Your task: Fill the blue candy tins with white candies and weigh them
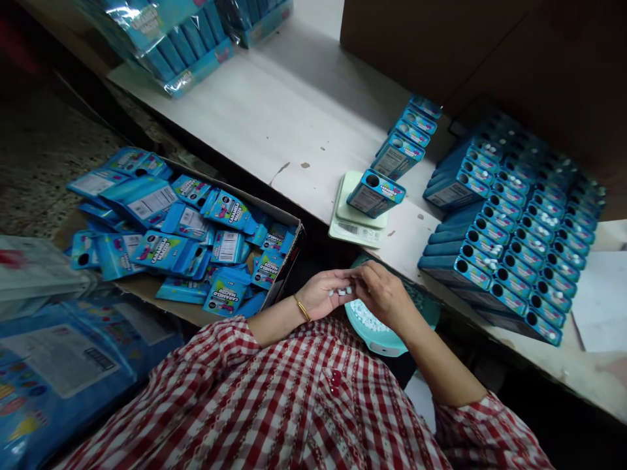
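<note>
My left hand is cupped palm up in front of my lap, with a few small white candies lying in it. The fingers of my right hand are bent together and touch the left fingertips; what they pinch, if anything, is hidden. Partly under the right hand, a turquoise tub holds many more white candies. Just beyond my hands, a pale green scale stands at the table's edge, carrying one upright blue candy box with a round hole in its top.
Behind the scale, several blue boxes stand in a row. Many more boxes fill the table's right side, some with white candies on top. At left, an open carton holds flattened blue boxes. Wrapped packs sit at the back.
</note>
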The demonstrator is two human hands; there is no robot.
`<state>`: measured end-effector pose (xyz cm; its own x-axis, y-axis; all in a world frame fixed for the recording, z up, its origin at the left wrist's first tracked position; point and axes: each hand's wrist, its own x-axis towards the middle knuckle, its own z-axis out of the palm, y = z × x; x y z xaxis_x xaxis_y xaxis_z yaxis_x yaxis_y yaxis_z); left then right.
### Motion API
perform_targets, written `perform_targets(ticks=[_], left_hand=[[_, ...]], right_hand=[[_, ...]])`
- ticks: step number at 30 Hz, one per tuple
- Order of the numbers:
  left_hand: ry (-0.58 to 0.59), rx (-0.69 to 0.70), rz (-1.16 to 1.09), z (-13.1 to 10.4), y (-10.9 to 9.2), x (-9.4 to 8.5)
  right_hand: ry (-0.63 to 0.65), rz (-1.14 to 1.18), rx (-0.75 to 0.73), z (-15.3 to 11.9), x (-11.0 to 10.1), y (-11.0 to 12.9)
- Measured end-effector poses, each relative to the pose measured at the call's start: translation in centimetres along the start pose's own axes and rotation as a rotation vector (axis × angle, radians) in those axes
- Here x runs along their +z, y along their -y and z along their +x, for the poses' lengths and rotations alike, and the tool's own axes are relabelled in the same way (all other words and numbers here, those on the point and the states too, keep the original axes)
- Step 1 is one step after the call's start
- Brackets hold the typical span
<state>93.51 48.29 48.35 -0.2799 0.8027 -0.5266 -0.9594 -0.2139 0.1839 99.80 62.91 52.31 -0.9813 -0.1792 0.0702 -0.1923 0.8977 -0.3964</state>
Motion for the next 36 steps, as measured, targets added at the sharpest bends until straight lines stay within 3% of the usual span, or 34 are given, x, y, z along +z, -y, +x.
perform_targets(ticks=[3, 7, 11, 14, 19, 24, 26, 28, 31, 34, 36], left_hand=[[-0.006, -0.004, -0.008, -0.1, -0.5, -0.3], [-0.010, 0.002, 0.009, -0.1, -1.0, -0.4], [-0.029, 0.004, 0.016, -0.2, -1.1, -0.4], [-0.050, 0.008, 0.013, -0.4, -1.1, -0.6], [-0.078, 0.014, 0.007, -0.6, -1.0, -0.8], [-0.149, -0.001, -0.011, -0.7, 0.2, -0.8], [-0.156, -0.025, -0.006, -0.7, 1.0, -1.0], [-0.143, -0.067, 0.017, -0.8, 1.6, -1.2], [-0.147, -0.105, 0.022, -0.8, 1.7, -1.5], [-0.204, -0.026, -0.010, -0.6, 0.4, -1.4], [-0.247, 0.051, -0.029, -0.2, -0.9, -1.2]], right_hand=[[-0.161, 0.039, 0.034, 1.6, -2.8, -0.6], [-0.338, -0.061, 0.050, 5.9, -6.7, -1.8], [-0.341, -0.175, 0.008, 10.2, -8.0, -3.6], [-0.317, -0.213, -0.014, 11.4, -8.2, -4.2], [-0.325, -0.095, -0.028, 7.8, -7.9, -1.4], [0.021, 0.168, -0.138, 1.2, -3.5, 2.4], [0.051, 0.192, -0.115, -0.4, -2.0, 2.6], [-0.029, 0.171, -0.041, -1.1, -1.4, 1.7], [-0.291, 0.137, 0.177, -1.0, -1.5, -1.3], [-0.476, 0.180, 0.413, 0.1, -1.7, -5.1], [-0.535, 0.211, 0.482, 1.2, -2.0, -7.0]])
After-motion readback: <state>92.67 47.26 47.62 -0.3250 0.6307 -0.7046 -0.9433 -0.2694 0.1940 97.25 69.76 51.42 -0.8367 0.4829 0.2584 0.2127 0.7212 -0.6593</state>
